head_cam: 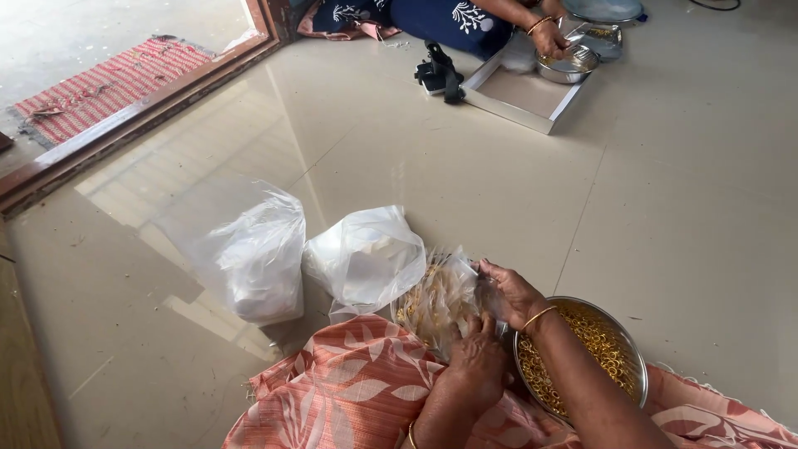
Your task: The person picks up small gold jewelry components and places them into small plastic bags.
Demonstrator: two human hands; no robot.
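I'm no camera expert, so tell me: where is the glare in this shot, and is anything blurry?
Head view: daylight from the doorway throws a pale sheen on the tiled floor; the clear plastic bags shine white; the left hand and right hand look slightly soft; the steel bowl of gold rings stays fairly crisp.
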